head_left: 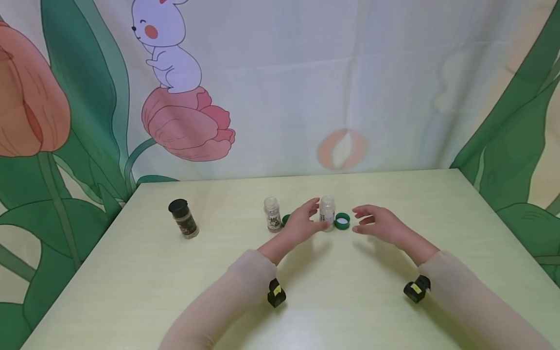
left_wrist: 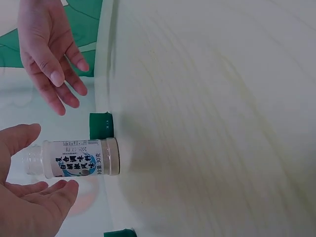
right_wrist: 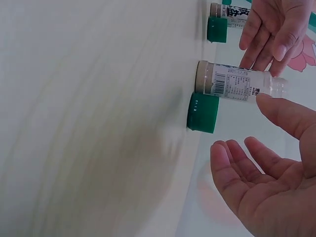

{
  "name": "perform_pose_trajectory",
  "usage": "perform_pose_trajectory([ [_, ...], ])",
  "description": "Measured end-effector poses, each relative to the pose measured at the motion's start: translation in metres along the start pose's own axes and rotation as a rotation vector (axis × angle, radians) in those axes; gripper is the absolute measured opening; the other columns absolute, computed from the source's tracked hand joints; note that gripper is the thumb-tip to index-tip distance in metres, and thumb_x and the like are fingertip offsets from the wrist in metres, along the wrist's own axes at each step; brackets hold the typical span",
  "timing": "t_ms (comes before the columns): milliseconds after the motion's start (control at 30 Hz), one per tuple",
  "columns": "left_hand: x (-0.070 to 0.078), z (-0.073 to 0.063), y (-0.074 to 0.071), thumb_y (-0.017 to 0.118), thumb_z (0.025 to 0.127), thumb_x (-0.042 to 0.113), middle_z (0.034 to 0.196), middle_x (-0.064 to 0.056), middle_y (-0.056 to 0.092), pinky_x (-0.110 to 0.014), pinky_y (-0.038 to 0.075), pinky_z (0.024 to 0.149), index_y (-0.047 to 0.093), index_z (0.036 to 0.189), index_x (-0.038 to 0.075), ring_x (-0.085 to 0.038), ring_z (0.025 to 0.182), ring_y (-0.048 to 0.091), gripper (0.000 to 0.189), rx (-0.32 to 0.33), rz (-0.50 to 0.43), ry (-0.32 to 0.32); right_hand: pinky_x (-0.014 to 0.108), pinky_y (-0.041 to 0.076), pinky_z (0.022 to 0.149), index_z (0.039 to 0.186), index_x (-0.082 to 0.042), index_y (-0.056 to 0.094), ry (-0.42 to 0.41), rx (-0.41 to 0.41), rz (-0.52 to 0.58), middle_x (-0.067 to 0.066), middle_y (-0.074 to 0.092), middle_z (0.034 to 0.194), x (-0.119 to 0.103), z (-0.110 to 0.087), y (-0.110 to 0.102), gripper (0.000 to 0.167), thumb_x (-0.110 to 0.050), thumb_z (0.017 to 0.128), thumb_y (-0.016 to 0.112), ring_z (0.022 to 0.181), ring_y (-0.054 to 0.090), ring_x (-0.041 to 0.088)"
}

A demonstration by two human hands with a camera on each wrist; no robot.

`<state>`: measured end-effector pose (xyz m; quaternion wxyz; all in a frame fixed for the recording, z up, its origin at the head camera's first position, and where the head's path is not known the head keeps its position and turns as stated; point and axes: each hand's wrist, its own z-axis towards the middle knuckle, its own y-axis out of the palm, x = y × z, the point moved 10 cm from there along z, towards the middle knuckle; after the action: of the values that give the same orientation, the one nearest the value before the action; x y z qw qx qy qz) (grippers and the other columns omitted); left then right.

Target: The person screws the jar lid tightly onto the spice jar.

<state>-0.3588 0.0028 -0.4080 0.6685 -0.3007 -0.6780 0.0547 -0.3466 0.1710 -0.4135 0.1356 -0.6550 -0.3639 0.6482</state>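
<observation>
Bottle (head_left: pixel 326 213) upright, below and right of head-frame centre; green cap (head_left: pixel 342 221) just beside. Left hand (head_left: pixel 301 225) near bottle, thumb and fingers loosely parted. Right hand (head_left: pixel 381 226) near cap, fingers relaxed.

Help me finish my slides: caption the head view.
Left grip beside an uncapped bottle, right grip near a green cap; black-topped bottle apart.

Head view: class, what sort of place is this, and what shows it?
Probably a tabletop set up for recording: a cartoon-printed cloth backdrop hangs behind a pale table, and black wrist cameras are in view.
</observation>
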Motion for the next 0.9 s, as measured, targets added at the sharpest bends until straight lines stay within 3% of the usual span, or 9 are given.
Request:
perform_pose_trajectory([
  [900, -0.005, 0.017, 0.005, 0.071, 0.096, 0.012, 0.154, -0.019, 0.053, -0.047, 0.044, 0.119, 0.044, 0.152, 0.002, -0.034, 0.145, 0.051, 0.064, 0.040, -0.011, 0.005, 0.048, 0.057, 0.101, 0.145, 0.010, 0.045, 0.062, -0.057, -0.079, 0.033, 0.054, 0.142, 0.012, 0.031, 0.011, 0.062, -0.013, 0.095, 0.071, 0.126, 0.059, 0.044],
])
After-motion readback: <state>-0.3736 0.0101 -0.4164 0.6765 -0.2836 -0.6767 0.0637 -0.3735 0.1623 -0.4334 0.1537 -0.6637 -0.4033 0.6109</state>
